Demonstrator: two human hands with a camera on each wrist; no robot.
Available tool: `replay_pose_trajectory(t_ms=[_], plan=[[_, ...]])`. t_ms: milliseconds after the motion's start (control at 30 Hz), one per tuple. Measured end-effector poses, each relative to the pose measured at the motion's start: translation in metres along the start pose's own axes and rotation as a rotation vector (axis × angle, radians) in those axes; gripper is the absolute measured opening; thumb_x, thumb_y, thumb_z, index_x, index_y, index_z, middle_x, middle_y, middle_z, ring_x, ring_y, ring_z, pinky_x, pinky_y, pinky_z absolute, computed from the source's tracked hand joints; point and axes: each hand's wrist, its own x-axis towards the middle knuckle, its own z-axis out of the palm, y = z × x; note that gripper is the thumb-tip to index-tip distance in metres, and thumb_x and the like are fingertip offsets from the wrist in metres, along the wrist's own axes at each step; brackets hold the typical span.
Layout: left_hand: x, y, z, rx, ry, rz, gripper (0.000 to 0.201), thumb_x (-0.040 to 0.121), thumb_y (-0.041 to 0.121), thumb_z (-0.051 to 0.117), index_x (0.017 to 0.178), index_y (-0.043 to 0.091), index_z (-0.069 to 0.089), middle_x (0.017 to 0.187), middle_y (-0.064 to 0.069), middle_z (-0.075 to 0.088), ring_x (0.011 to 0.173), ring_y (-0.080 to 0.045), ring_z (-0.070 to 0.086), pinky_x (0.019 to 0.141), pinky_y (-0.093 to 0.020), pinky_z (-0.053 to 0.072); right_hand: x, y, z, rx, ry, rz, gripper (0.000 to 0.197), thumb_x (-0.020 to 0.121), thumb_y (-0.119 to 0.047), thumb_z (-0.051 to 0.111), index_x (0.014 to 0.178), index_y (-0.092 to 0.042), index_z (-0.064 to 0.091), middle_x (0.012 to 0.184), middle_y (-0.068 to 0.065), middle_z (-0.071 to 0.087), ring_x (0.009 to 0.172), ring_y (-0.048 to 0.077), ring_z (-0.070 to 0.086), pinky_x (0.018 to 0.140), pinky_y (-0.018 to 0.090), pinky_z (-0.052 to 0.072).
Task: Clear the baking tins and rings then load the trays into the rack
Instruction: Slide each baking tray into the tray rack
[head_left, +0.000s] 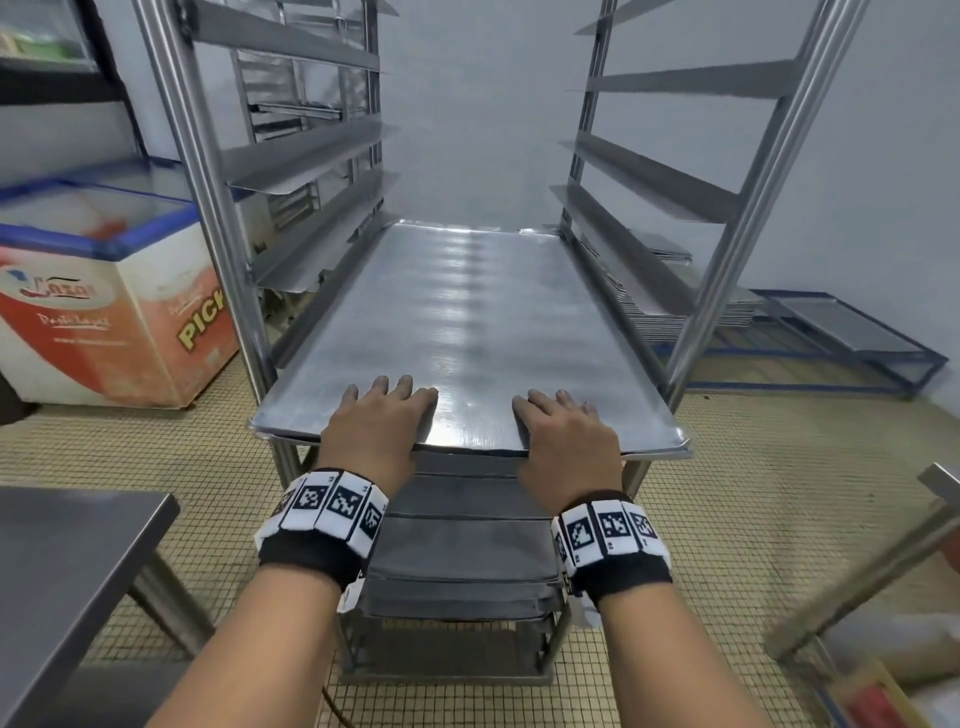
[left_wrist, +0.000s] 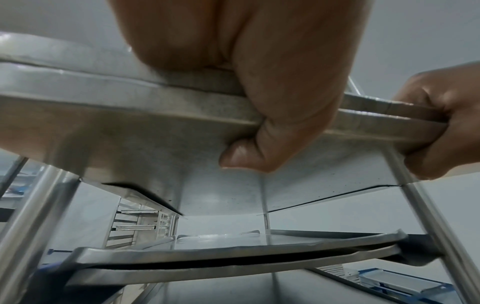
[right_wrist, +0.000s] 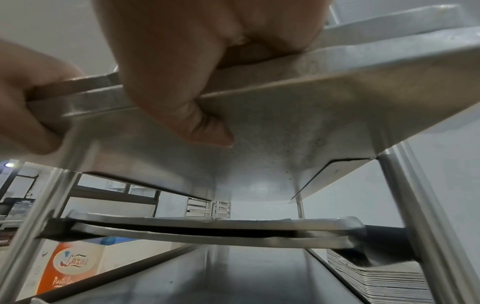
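At the front of the steel rack (head_left: 208, 171), a wide metal tray (head_left: 467, 312) is lying flat on a pair of side runners, most of its length already inside the frame and its near edge sticking out just past the front posts. The left hand (head_left: 376, 421) is gripping that near edge left of centre, its fingers (head_left: 395, 387) spreading over the top of the sheet while the thumb (left_wrist: 249, 152) is pressing up against the underside. The right hand (head_left: 566, 431) is gripping the same edge right of centre in the same way, fingers (head_left: 556, 402) on top and thumb (right_wrist: 207, 131) curling underneath. Below the held tray, more trays (head_left: 462, 540) are sitting on the lower runners, and the wrist views are showing two of them stacked close together on one level. A chest freezer (head_left: 104, 291) with orange lettering is standing on the tiled floor to the left of the rack, a stack of trays (head_left: 691, 306) is resting on a low blue frame to the right, and a corner of a steel bench (head_left: 67, 561) is showing at the lower left.
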Motion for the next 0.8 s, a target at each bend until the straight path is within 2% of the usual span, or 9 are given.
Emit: replay_pose_trajectory(t_ms=[67, 167, 300, 433, 800], plan=[[0.015, -0.002, 0.002, 0.0, 0.0, 0.001, 0.062, 0.081, 0.017, 0.07, 0.135, 0.032, 0.042, 0.14, 0.005, 0.048, 0.129, -0.021, 0.046, 0.112, -0.044, 0.034, 0.015, 0.005, 0.003, -0.003, -0.014, -0.006, 0.043, 0.078, -0.012, 0.065, 0.119, -0.02, 0.061, 0.123, -0.003, 0.064, 0.122, 0.029, 0.055, 0.107, 0.046, 0.043], [0.036, -0.005, 0.004, -0.017, 0.0, -0.007, 0.063, 0.079, 0.011, 0.066, 0.134, 0.032, 0.043, 0.136, 0.006, 0.049, 0.125, -0.021, 0.047, 0.107, -0.042, 0.038, 0.037, 0.01, 0.007, -0.011, -0.033, -0.024, 0.045, 0.078, -0.014, 0.063, 0.123, -0.02, 0.058, 0.123, -0.003, 0.062, 0.122, 0.028, 0.053, 0.108, 0.045, 0.04], [0.063, -0.009, 0.006, -0.014, -0.025, -0.037, 0.066, 0.082, 0.01, 0.065, 0.14, 0.032, 0.042, 0.147, 0.004, 0.045, 0.135, -0.021, 0.042, 0.113, -0.042, 0.033, 0.064, 0.014, 0.014, 0.003, -0.042, -0.022, 0.038, 0.083, -0.016, 0.059, 0.121, -0.019, 0.057, 0.124, -0.001, 0.06, 0.123, 0.029, 0.051, 0.107, 0.047, 0.04], [0.084, -0.012, 0.007, -0.023, -0.072, -0.048, 0.071, 0.084, 0.01, 0.066, 0.146, 0.031, 0.037, 0.154, 0.002, 0.039, 0.143, -0.023, 0.036, 0.118, -0.043, 0.026, 0.086, 0.02, 0.022, 0.0, -0.074, -0.029, 0.042, 0.083, -0.016, 0.058, 0.125, -0.02, 0.054, 0.132, -0.002, 0.056, 0.128, 0.028, 0.046, 0.11, 0.046, 0.036], [0.115, -0.018, 0.016, 0.008, -0.093, -0.043, 0.072, 0.087, 0.013, 0.062, 0.151, 0.029, 0.033, 0.157, 0.001, 0.036, 0.144, -0.022, 0.034, 0.118, -0.043, 0.028, 0.117, 0.027, 0.036, -0.005, -0.058, -0.042, 0.04, 0.084, -0.014, 0.056, 0.123, -0.019, 0.054, 0.13, -0.002, 0.056, 0.128, 0.028, 0.046, 0.109, 0.048, 0.036]])
